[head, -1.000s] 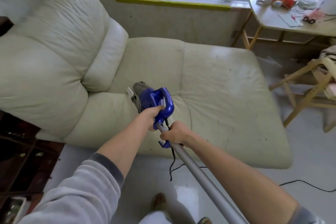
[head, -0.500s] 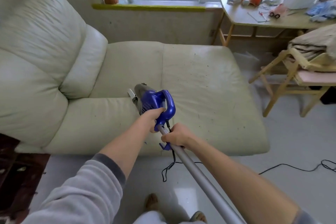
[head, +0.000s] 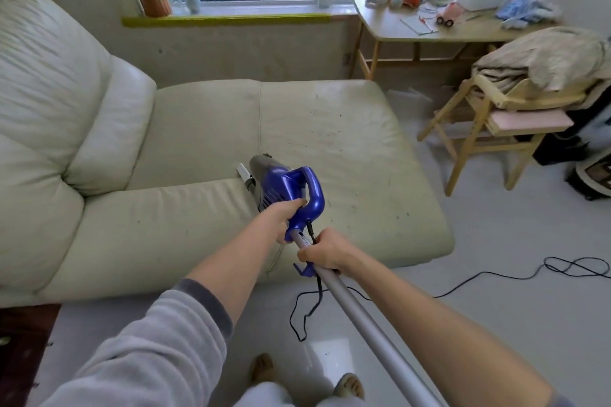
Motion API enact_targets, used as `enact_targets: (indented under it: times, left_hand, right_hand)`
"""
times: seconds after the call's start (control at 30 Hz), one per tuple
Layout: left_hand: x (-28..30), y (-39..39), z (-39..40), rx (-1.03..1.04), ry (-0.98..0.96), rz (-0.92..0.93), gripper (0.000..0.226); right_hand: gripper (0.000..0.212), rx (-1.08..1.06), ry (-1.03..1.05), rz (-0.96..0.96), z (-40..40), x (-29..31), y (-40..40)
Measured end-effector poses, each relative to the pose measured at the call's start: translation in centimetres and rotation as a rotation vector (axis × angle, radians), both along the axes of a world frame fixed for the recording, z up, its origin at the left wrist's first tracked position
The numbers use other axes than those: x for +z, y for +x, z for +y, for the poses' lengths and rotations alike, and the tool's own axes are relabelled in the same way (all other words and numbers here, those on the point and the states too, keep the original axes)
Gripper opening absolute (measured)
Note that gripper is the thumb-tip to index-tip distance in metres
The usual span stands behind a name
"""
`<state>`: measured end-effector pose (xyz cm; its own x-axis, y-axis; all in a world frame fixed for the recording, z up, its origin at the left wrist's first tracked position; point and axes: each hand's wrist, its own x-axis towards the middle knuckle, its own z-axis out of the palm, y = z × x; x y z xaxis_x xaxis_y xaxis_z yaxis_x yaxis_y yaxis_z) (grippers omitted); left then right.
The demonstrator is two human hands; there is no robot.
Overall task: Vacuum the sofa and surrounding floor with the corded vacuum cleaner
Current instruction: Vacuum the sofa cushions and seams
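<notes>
A blue corded vacuum cleaner (head: 284, 187) lies nozzle-down on the front seat cushion of the cream leather sofa (head: 185, 129). My left hand (head: 284, 220) grips the blue loop handle. My right hand (head: 325, 249) grips the grey tube (head: 363, 317) just behind the handle. The tube runs back toward the lower right. The black cord (head: 496, 273) hangs from the handle, loops on the pale floor and trails off to the right. Dark crumbs speckle the right part of the sofa seat (head: 330, 129). The nozzle tip is hidden behind the vacuum's body.
A wooden chair (head: 489, 129) piled with blankets stands right of the sofa. Behind it, a cluttered wooden table (head: 396, 30) sits under the window. The sill (head: 224, 20) carries bottles and a basket. A dark cabinet (head: 20, 340) is at the lower left. My feet (head: 261, 368) stand on the floor.
The view has swung to the right, bringing more of the chair, table and floor cord into sight. Both hands keep the same hold on the vacuum, which has stayed on the seat cushion.
</notes>
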<state>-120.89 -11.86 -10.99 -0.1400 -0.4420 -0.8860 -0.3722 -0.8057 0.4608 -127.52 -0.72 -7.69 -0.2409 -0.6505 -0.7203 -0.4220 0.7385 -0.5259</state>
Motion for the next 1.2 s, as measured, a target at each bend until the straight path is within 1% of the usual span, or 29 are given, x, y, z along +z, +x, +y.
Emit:
enact_targets:
  times: [0.17,0.33,0.47,0.53,0.7,0.83,1.0,1.1,1.2]
  left_hand:
    - [0.2,-2.2,1.6,-0.041,0.001,0.011,0.054]
    - [0.8,-4.1,3.3,-0.080,-0.033,0.019,0.053]
    - [1.4,-4.5,3.9,-0.087,-0.047,0.035,0.049]
    - [1.7,-4.2,3.9,-0.083,-0.053,0.043,0.046]
    - [2.7,-1.6,2.2,-0.010,-0.093,0.038,0.041]
    - [3.0,1.8,0.4,0.079,-0.092,0.000,0.040]
    - [2.3,6.9,-1.0,0.202,-0.078,-0.027,0.040]
    - [1.6,9.1,-1.5,0.241,-0.066,-0.041,0.044]
    - [0.8,10.1,-1.6,0.240,-0.045,-0.057,0.042]
  right_hand:
    - [0.021,-0.040,0.000,0.020,2.0,0.6,-1.8]
    - [0.029,-0.076,-0.011,0.019,3.5,0.9,-3.3]
    - [0.018,-0.061,-0.038,0.014,4.4,1.4,-3.9]
    - [0.016,-0.041,-0.051,0.026,4.4,1.8,-3.8]
    - [0.016,0.039,-0.076,0.035,2.4,2.7,-1.9]
    - [0.018,0.100,-0.091,-0.004,0.0,2.6,0.7]
    - [0.021,0.208,-0.064,-0.023,-2.5,1.9,4.6]
    - [0.019,0.274,-0.044,0.001,-3.4,1.5,6.3]
    - [0.017,0.291,-0.026,0.001,-3.7,0.9,7.3]
